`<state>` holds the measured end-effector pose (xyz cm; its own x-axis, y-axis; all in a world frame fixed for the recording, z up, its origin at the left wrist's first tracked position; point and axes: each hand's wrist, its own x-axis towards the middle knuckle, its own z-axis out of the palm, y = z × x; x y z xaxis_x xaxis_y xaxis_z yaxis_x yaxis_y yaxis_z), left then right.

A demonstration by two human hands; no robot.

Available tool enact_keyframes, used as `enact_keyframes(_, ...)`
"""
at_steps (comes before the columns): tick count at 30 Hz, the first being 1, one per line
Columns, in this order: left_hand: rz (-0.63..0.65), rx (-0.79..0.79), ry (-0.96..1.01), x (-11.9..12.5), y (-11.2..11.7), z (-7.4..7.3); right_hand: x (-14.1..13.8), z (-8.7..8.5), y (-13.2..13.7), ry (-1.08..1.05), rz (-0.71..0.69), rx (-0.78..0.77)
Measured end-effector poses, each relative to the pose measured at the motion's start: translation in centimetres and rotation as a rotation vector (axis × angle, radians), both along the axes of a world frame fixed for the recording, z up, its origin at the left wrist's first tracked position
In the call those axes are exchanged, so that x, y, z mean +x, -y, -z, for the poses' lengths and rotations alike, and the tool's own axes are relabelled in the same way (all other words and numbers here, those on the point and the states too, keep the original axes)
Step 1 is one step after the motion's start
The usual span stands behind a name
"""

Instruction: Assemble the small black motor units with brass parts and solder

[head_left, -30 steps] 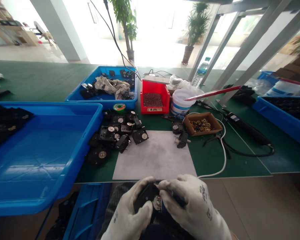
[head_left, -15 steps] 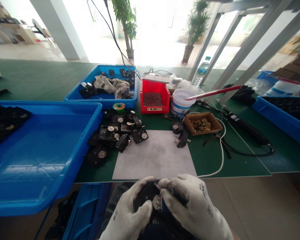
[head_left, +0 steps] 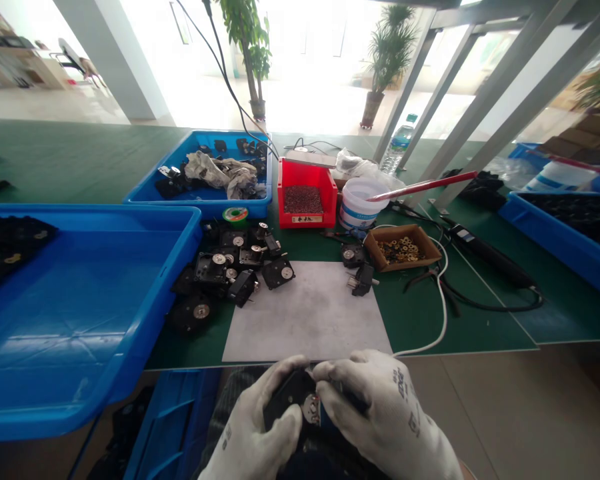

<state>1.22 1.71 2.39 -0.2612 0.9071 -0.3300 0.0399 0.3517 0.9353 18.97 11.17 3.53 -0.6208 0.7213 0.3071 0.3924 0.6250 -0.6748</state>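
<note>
Both my hands wear white gloves and meet in front of me, below the table's front edge. My left hand point(head_left: 263, 430) is closed around a black housing point(head_left: 285, 399), its thumb beside a round metal disc point(head_left: 311, 409) on it. At the housing's right side, my right hand point(head_left: 380, 407) has its fingers curled over something dark with a blue edge, mostly hidden by the glove. I cannot tell whether that is a separate piece. On the table ahead, similar black units point(head_left: 220, 267) with metal discs lie in a pile, and two more point(head_left: 363, 280) sit at the right.
A white sheet point(head_left: 305, 320) lies before me. Left stands a large blue tray point(head_left: 80, 280); behind are another blue tray point(head_left: 197, 200), a red bin point(head_left: 307, 217) and a white bucket point(head_left: 360, 200). Right are a cardboard box point(head_left: 405, 260) of small rings and a black corded tool point(head_left: 495, 257).
The view has shifted very slightly. Both hands keep the same grip around the black housing, with only slight finger movement.
</note>
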Motion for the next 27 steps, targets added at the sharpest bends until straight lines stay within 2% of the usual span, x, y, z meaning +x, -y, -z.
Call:
enact_keyframes(7, 0.038, 0.029, 0.026, -0.5, 0.5, 1.6, -0.1, 0.0, 0.0, -0.032, -0.013, -0.005)
enact_keyframes(16, -0.005, 0.02, 0.013, -0.4, 0.7, 1.6, 0.0, 0.2, 0.1, 0.018, -0.019, 0.01)
enact_keyframes(22, 0.014, 0.026, 0.047, -0.6, 0.8, 2.4, 0.0, 0.3, 0.2, 0.028, 0.004, -0.008)
enact_keyframes(25, -0.001, 0.009, 0.082, -0.8, 0.7, 2.7, 1.1, 0.8, -0.7, -0.005, 0.088, 0.008)
enact_keyframes(27, -0.055, -0.025, 0.17, -0.8, 0.5, 2.5, 2.4, 1.4, -2.5, 0.027, 0.246, 0.047)
